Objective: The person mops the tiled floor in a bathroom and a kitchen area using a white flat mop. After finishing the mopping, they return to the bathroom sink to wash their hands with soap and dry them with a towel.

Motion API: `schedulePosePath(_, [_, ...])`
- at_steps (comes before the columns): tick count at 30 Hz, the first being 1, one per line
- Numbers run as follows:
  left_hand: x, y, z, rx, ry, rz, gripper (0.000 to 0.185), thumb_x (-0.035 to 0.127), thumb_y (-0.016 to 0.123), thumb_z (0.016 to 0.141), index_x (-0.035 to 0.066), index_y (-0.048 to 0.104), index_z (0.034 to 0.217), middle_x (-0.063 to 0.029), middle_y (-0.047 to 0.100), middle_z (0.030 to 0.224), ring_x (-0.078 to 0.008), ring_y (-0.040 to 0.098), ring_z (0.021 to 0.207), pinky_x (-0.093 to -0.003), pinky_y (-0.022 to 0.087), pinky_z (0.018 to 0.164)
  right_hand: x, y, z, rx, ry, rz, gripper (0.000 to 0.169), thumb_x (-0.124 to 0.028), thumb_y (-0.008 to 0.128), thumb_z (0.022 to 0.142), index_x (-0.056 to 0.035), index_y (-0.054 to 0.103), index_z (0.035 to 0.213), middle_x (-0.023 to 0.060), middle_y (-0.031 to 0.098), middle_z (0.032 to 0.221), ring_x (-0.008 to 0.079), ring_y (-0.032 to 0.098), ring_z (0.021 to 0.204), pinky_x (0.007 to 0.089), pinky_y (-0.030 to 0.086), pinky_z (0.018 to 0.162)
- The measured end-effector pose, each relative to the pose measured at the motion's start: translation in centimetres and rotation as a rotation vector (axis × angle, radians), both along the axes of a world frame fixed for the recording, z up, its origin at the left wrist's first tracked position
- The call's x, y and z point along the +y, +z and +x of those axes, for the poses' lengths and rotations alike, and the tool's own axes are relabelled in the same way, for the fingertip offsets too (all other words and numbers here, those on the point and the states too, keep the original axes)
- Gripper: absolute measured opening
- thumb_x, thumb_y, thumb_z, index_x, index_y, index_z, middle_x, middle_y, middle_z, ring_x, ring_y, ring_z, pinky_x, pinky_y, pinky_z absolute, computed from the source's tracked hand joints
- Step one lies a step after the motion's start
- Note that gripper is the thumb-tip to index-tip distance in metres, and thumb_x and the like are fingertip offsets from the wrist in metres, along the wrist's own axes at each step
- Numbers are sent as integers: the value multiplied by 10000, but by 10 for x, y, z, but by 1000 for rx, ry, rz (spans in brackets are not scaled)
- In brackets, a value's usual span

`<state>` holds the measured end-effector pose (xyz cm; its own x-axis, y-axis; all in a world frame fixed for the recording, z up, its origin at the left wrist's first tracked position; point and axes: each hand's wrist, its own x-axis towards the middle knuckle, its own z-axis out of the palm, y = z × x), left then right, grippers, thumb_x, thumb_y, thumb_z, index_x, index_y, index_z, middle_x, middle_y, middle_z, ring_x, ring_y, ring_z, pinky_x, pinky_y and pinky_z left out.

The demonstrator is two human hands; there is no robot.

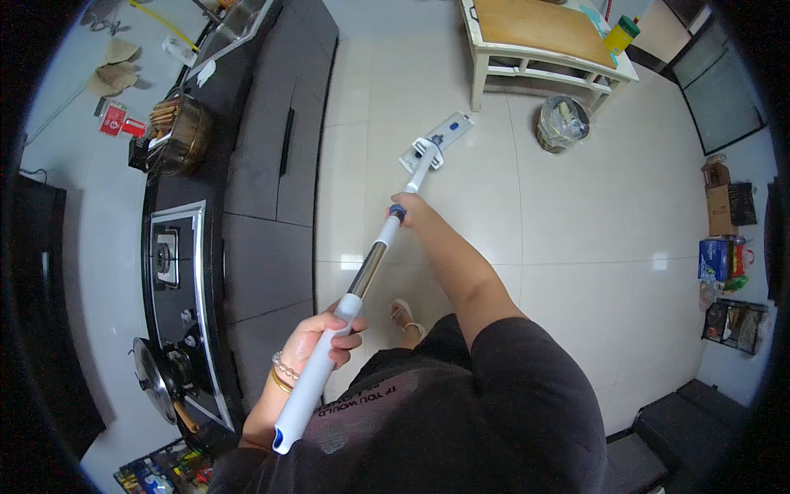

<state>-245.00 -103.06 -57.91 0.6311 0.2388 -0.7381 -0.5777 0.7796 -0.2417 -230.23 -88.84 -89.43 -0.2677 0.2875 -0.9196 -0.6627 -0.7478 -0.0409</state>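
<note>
A flat mop with a white and steel handle (367, 272) runs diagonally in front of me. My left hand (327, 339) is closed around its thick white upper grip, with bracelets at the wrist. Lower down the pole, my right hand (408, 209) grips it beside a blue collar. The rectangular mop head (453, 129), white with blue details, lies on the pale tiled floor (574, 210) beyond my right hand. Its pad's underside is hidden.
Dark cabinets (265, 154) with a gas hob (185, 296) and sink (237, 25) run along the left. A white table (478, 62) stands ahead, beside a lined waste bin (561, 123). Boxes (719, 210) and a black crate (734, 324) line the right wall.
</note>
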Motion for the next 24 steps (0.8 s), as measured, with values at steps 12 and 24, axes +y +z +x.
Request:
schedulePosePath(12, [-19, 41, 123, -12, -188, 1, 349, 4, 430, 761, 131, 299, 1058, -75, 390, 768, -116, 420, 492, -226, 386, 354, -96, 36, 126, 255, -335, 203, 334, -63, 585, 713, 9, 349, 938, 140, 458, 805, 259, 519, 657, 349, 478, 607])
schedulePosePath(24, [-123, 55, 47, -344, 548, -21, 298, -43, 375, 764, -34, 238, 1029, -98, 354, 797, -106, 470, 558, -220, 475, 438, -144, 86, 13, 359, -449, -45, 172, -46, 510, 708, -42, 363, 797, 63, 408, 574, 149, 437, 466, 260, 423, 442])
